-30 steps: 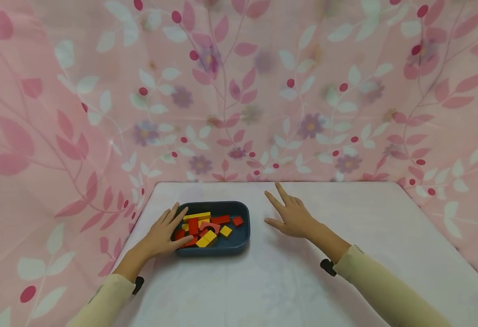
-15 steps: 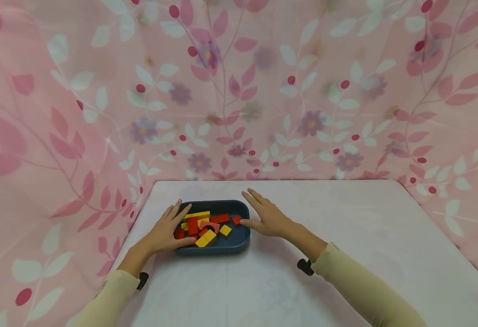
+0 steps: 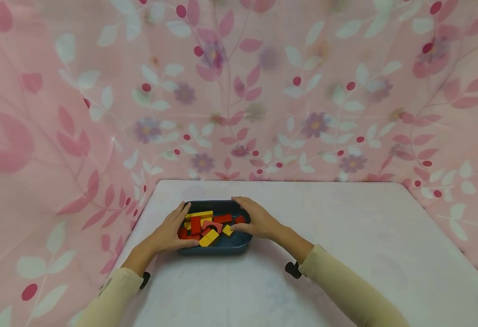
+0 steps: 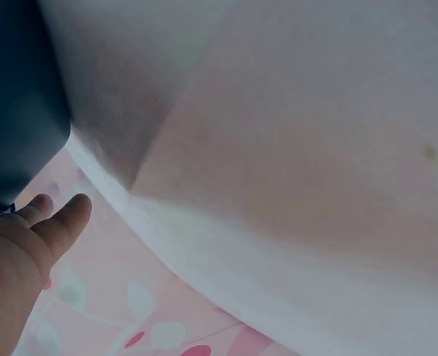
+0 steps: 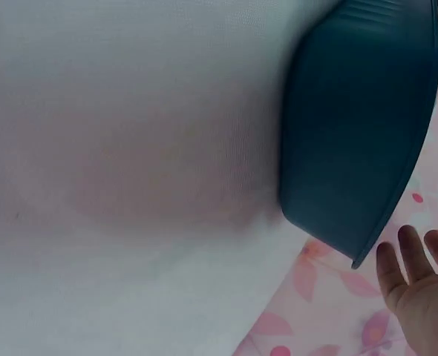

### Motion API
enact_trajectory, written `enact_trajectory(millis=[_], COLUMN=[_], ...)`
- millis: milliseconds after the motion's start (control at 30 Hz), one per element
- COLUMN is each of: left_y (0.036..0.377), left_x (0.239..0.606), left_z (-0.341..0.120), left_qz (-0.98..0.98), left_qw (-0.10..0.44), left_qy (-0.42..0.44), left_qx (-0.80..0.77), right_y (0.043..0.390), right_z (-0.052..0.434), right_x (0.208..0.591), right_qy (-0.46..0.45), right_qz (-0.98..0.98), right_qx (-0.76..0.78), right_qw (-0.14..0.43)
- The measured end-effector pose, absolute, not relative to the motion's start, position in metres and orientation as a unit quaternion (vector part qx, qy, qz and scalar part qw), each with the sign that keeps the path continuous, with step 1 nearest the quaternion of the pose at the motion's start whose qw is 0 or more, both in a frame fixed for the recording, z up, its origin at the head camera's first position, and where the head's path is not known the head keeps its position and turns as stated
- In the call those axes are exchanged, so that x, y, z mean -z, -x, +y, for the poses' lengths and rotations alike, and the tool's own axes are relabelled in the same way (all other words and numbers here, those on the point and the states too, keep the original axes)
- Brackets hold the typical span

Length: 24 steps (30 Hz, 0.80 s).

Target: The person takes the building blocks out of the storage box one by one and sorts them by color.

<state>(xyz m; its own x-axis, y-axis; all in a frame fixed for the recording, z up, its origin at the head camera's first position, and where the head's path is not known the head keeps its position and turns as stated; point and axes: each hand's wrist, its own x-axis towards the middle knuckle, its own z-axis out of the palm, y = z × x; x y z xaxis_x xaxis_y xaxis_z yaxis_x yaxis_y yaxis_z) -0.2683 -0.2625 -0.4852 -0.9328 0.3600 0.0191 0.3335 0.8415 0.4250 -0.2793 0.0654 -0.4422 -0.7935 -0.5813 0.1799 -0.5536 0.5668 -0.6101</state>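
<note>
A dark blue tray (image 3: 218, 250) stands on the white-covered table, holding several toy blocks: a yellow pair (image 3: 209, 238), a red upright block (image 3: 195, 225) and a pink arch block (image 3: 212, 225) among them. My left hand (image 3: 165, 234) lies over the tray's left end, thumb along the front side, fingers extended at the back corner. Over the right end, my right hand (image 3: 259, 220) spreads with its thumb above the small yellow block (image 3: 227, 230). In the right wrist view its loosely bent fingers (image 5: 412, 256) show beside the tray wall (image 5: 356, 126).
The white tablecloth (image 3: 337, 254) extends widely to the right of the tray and in front of it. A pink floral curtain (image 3: 288, 104) rises behind the table's back edge and along both sides.
My right hand has moved left from over the tablecloth to the tray's right end. My left hand has stayed at the left end, with only a small shift. The blocks keep their arrangement.
</note>
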Motion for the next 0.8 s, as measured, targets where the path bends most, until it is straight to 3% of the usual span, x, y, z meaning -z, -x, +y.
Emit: enact_trajectory(millis=[500, 800], left_y=[0.266, 0.267], left_x=[0.49, 0.492], left_z=[-0.263, -0.264], left_qz=[0.951, 0.95], left_qw=[0.01, -0.008], left_qy=[-0.184, -0.187], left_qx=[-0.247, -0.251], right_y=[0.279, 0.286], right_z=[0.031, 0.014], right_x=[0.459, 0.456], right_qy=[0.313, 0.309], right_qz=[0.842, 0.869], right_qx=[0.436, 0.383], right_qw=[0.051, 0.058])
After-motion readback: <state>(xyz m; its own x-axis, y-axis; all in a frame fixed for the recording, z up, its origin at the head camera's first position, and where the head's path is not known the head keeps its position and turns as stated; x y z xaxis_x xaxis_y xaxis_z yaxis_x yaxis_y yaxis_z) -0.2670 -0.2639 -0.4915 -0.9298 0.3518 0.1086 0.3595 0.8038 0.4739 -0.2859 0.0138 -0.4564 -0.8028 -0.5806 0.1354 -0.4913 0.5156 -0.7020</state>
